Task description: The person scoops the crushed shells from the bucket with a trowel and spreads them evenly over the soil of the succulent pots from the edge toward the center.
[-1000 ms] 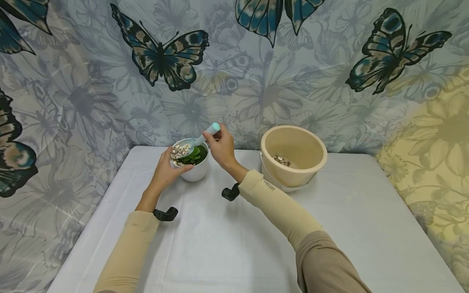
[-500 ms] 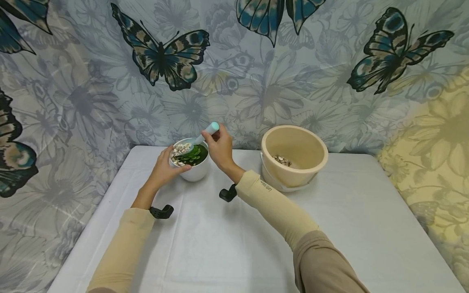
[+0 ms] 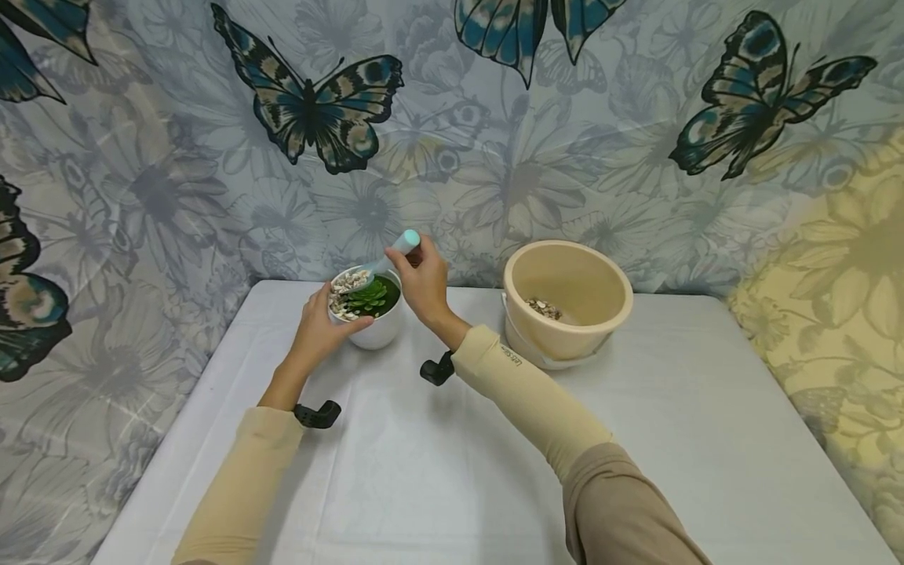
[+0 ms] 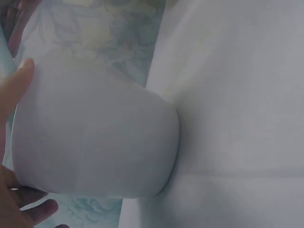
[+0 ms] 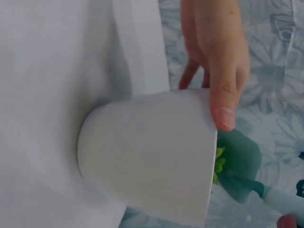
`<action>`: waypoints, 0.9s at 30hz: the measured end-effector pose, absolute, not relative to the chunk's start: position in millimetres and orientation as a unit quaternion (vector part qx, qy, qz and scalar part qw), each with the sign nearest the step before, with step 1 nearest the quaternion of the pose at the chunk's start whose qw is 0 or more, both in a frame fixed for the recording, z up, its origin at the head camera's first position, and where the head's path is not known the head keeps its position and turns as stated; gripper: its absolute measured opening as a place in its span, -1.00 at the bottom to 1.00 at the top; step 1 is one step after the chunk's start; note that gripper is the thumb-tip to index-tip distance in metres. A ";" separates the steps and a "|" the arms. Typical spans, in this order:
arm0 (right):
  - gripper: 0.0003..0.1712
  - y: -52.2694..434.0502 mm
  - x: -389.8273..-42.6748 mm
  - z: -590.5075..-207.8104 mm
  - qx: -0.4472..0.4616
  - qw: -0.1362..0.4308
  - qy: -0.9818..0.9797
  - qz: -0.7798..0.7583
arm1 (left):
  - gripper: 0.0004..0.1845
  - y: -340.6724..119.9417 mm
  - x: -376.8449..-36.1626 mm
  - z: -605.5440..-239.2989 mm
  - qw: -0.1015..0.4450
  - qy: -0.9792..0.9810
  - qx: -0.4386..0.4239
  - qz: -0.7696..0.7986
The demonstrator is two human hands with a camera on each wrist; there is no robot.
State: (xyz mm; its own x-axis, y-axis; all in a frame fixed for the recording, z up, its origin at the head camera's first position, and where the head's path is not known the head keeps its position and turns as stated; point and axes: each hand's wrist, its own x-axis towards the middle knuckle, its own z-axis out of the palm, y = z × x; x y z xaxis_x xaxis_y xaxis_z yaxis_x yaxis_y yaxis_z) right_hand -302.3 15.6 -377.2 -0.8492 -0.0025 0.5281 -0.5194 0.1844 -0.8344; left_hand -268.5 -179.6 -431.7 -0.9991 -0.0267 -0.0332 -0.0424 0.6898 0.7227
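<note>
A small white pot point(image 3: 376, 336) stands near the table's back edge, holding a green leafy plant point(image 3: 369, 298) and pale pebbles point(image 3: 337, 308). My left hand point(image 3: 318, 329) grips the pot's left side, thumb by the near rim and fingers round the far side. Between thumb and fingers, my right hand point(image 3: 426, 282) pinches the handle of a light-blue hand shovel point(image 3: 404, 242). Its translucent blade point(image 5: 242, 161) sits over the rim, above the plant and pebbles. In the left wrist view the pot's wall point(image 4: 95, 133) hides what is inside.
To the right stands a larger beige pot point(image 3: 565, 333) with a small heap of pebbles point(image 3: 544, 309) at its bottom. A white cloth covers the table point(image 3: 424, 471). Behind it hangs a butterfly-patterned curtain point(image 3: 452, 157).
The shovel's handle has shifted slightly left and up with my right hand, and the blade has tilted. More of the green plant shows. My left hand stays on the white pot.
</note>
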 end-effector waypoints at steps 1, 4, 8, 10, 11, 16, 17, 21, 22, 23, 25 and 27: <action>-0.64 15.9 -302.4 -376.8 0.178 0.210 -0.741 0.613 | 0.29 -180.2 -268.8 -431.4 0.011 0.920 -0.017 0.392; -0.65 16.8 -303.1 -377.7 0.179 0.208 -0.745 0.608 | 0.28 -183.6 -271.2 -432.0 0.021 0.920 -0.006 0.391; -0.63 17.9 -303.7 -379.3 0.183 0.203 -0.743 0.611 | 0.29 -187.6 -275.1 -436.1 0.036 0.914 -0.003 0.403; -0.62 18.5 -303.4 -379.6 0.187 0.198 -0.741 0.613 | 0.30 -188.4 -276.5 -438.7 0.035 0.910 -0.006 0.412; -0.62 18.9 -303.1 -379.7 0.189 0.195 -0.740 0.615 | 0.30 -188.4 -276.9 -439.7 0.034 0.909 -0.007 0.414; -0.65 20.4 -301.0 -380.3 0.190 0.183 -0.747 0.610 | 0.29 -188.4 -276.8 -442.5 0.023 0.907 -0.008 0.420; -0.67 20.5 -300.9 -380.8 0.190 0.181 -0.749 0.609 | 0.28 -188.0 -276.5 -442.6 0.023 0.907 -0.008 0.420; -0.70 20.3 -300.7 -382.2 0.196 0.170 -0.747 0.612 | 0.27 -186.8 -275.6 -442.3 0.021 0.908 -0.012 0.419; -0.70 20.1 -300.9 -382.3 0.199 0.168 -0.745 0.615 | 0.26 -186.4 -275.2 -442.0 0.020 0.908 -0.013 0.419; -0.69 20.0 -301.0 -382.2 0.202 0.167 -0.743 0.617 | 0.26 -186.1 -274.9 -441.8 0.019 0.907 -0.014 0.420; -0.68 19.7 -300.8 -381.4 0.204 0.166 -0.739 0.620 | 0.26 -185.6 -274.3 -441.1 0.016 0.907 -0.014 0.420; -0.67 19.6 -300.5 -380.5 0.206 0.169 -0.736 0.622 | 0.25 -184.9 -273.9 -440.7 0.012 0.907 -0.014 0.420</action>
State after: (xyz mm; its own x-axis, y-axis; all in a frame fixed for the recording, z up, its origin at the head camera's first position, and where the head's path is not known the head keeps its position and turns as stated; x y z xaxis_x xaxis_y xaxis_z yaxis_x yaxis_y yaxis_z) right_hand -300.5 19.6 -380.5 -0.8580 -0.0935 0.5051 -0.5136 0.1414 -0.8463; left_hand -273.9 -184.9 -440.7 -0.9993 -0.0159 -0.0333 -0.0357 0.6467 0.7619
